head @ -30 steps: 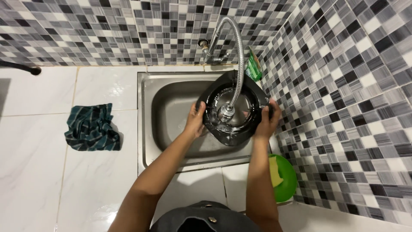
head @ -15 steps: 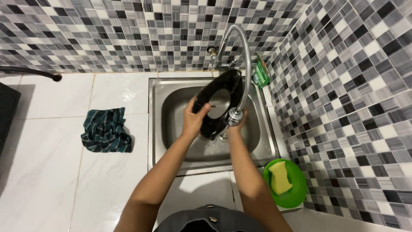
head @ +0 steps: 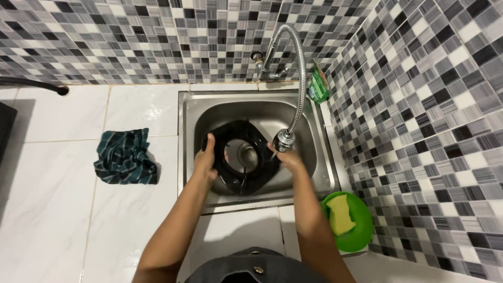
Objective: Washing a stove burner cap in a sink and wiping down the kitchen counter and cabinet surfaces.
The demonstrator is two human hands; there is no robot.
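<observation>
One striped cloth (head: pixel 126 156) lies on the worktop (head: pixel 63 209) left of the sink (head: pixel 319 152). In the sink, one black pan (head: pixel 242 157): left hand (head: pixel 205 160) grasps its left rim, right hand (head: pixel 287 157) its right. At the right edge, one green bowl (head: pixel 361 230) holds one yellow sponge (head: pixel 340 214).

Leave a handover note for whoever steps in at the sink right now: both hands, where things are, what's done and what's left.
Left hand: grips the left rim of the black pan, which lies low in the steel sink.
Right hand: at the pan's right edge, just under the flexible faucet head.
Nearby: yellow sponge in the green bowl at right, green soap pouch in the corner, striped cloth on the counter.
Done: pan is in the sink.
Left: whether it is scrubbed cannot be told; drying not done.
</observation>
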